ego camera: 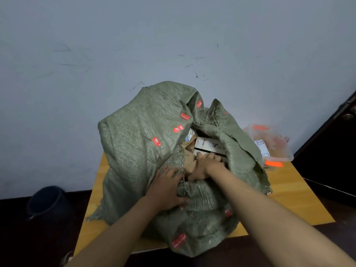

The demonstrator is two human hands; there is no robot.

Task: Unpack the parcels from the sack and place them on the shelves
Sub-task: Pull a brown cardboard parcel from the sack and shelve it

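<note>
A big green woven sack (pixel 138 143) with red stickers stands on a wooden table (pixel 294 197), its mouth open toward me. Inside show a brown cardboard parcel (pixel 189 160) and a white box with a black edge (pixel 210 145). My left hand (pixel 165 187) grips the near rim of the sack, fingers curled into the cloth. My right hand (pixel 206 166) reaches into the opening, fingers wrapped round the brown cardboard parcel. Deeper contents are hidden by the sack's folds.
A clear plastic bag with orange labels (pixel 269 143) lies on the table's far right corner. A dark bucket (pixel 46 201) stands on the floor to the left. A grey wall is behind; a dark door edge (pixel 339 120) is at right.
</note>
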